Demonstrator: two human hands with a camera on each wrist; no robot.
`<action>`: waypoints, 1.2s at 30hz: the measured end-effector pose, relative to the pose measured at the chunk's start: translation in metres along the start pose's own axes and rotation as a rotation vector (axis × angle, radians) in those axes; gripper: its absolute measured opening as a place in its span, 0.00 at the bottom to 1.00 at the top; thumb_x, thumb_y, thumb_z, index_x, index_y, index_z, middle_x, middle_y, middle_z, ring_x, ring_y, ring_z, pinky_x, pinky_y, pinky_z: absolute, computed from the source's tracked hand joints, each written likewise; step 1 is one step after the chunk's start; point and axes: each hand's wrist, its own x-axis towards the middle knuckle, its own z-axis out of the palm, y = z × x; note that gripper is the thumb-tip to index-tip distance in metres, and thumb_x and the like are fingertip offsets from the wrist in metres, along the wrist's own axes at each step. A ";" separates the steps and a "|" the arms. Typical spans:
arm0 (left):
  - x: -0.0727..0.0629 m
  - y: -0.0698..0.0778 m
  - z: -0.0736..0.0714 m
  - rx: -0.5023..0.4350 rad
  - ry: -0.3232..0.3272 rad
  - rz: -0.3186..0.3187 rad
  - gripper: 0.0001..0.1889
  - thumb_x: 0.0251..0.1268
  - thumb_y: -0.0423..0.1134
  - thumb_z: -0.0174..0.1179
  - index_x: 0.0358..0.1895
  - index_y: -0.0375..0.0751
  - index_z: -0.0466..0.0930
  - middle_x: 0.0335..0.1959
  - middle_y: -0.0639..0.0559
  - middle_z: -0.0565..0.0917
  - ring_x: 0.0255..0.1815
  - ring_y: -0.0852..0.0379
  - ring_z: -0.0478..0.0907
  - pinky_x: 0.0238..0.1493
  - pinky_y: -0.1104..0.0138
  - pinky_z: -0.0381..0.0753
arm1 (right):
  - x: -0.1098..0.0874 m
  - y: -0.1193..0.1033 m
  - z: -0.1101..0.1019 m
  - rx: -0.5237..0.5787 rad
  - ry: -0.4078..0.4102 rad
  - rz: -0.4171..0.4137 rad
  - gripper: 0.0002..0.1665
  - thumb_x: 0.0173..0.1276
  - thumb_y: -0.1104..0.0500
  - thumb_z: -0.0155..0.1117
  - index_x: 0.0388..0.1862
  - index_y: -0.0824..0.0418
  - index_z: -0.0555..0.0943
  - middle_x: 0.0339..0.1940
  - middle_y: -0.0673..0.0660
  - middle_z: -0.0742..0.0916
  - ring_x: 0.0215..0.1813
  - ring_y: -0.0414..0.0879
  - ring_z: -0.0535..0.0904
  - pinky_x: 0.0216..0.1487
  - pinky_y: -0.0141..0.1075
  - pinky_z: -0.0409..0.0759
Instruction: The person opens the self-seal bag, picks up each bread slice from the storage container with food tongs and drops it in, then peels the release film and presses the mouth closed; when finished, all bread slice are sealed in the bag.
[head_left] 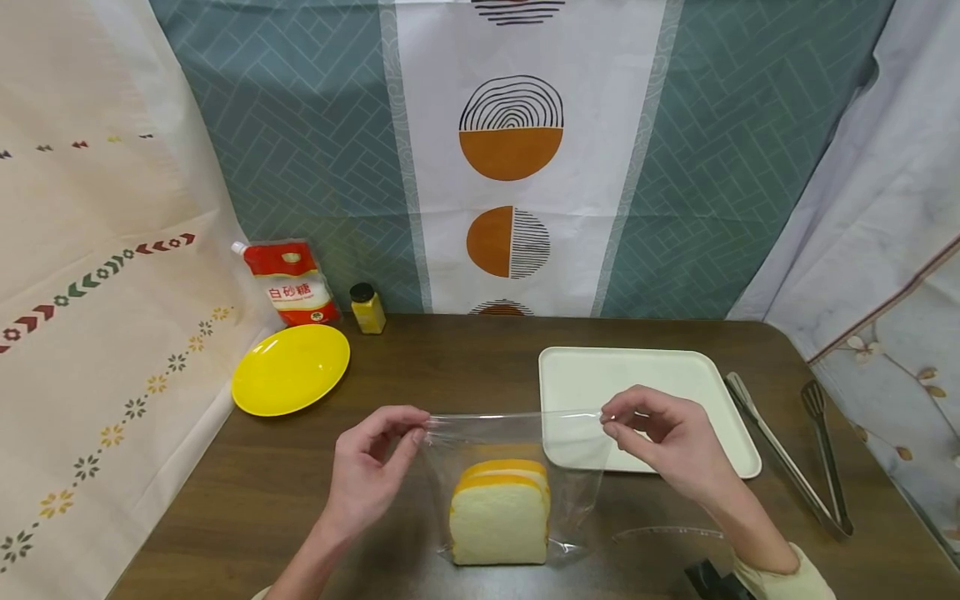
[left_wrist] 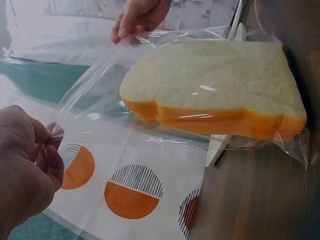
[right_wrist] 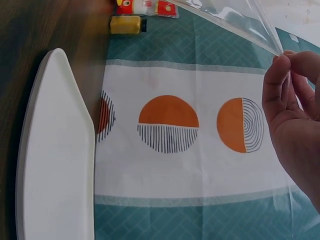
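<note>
A clear plastic bag (head_left: 577,492) with slices of bread (head_left: 498,521) inside stands in front of me, its top edge stretched between both hands. At the upper left corner of the bag, my left hand (head_left: 375,458) pinches the film between thumb and fingers. My right hand (head_left: 667,437) pinches the opposite upper corner. In the left wrist view the bread (left_wrist: 210,80) shows a pale face and an orange crust through the film. The right wrist view has the right hand (right_wrist: 295,95) gripping the bag's corner (right_wrist: 250,30) by the fingertips.
Behind the right hand lies a white tray (head_left: 712,392), with metal tongs (head_left: 783,454) and a dark whisk-like utensil (head_left: 821,442) to its right. At the back left are a yellow plate (head_left: 291,371), a red sugar pouch (head_left: 292,283) and a small yellow jar (head_left: 367,310).
</note>
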 end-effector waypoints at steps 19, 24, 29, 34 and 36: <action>-0.001 -0.001 0.005 0.006 0.018 -0.036 0.20 0.54 0.11 0.61 0.50 0.28 0.78 0.41 0.38 0.82 0.38 0.53 0.80 0.42 0.70 0.82 | 0.002 0.000 0.001 -0.054 -0.016 -0.053 0.22 0.53 0.86 0.66 0.40 0.65 0.83 0.34 0.56 0.85 0.36 0.42 0.81 0.40 0.30 0.83; 0.000 -0.001 0.005 0.013 0.015 -0.038 0.20 0.54 0.11 0.62 0.50 0.28 0.79 0.41 0.39 0.83 0.37 0.53 0.80 0.41 0.71 0.82 | 0.003 -0.002 0.002 -0.060 -0.007 -0.056 0.22 0.53 0.86 0.66 0.40 0.65 0.83 0.34 0.56 0.85 0.35 0.42 0.81 0.38 0.29 0.82; 0.000 -0.001 0.002 0.002 0.004 -0.007 0.20 0.53 0.10 0.62 0.50 0.27 0.79 0.39 0.40 0.83 0.36 0.54 0.80 0.37 0.72 0.81 | 0.002 -0.001 0.002 -0.116 0.002 -0.053 0.22 0.52 0.85 0.67 0.40 0.65 0.82 0.33 0.55 0.86 0.35 0.41 0.82 0.39 0.30 0.83; -0.001 0.000 0.001 0.003 -0.010 -0.001 0.24 0.52 0.09 0.61 0.54 0.26 0.77 0.40 0.40 0.83 0.36 0.53 0.80 0.38 0.72 0.81 | 0.001 0.000 0.001 -0.142 0.011 -0.057 0.24 0.50 0.87 0.66 0.42 0.68 0.80 0.33 0.57 0.86 0.37 0.41 0.82 0.43 0.32 0.84; -0.001 0.001 0.002 0.007 -0.013 -0.012 0.25 0.53 0.09 0.61 0.56 0.26 0.77 0.41 0.41 0.83 0.37 0.53 0.80 0.41 0.72 0.82 | 0.001 0.000 0.001 -0.139 -0.002 -0.055 0.24 0.50 0.87 0.66 0.44 0.69 0.79 0.35 0.57 0.86 0.38 0.41 0.82 0.43 0.32 0.84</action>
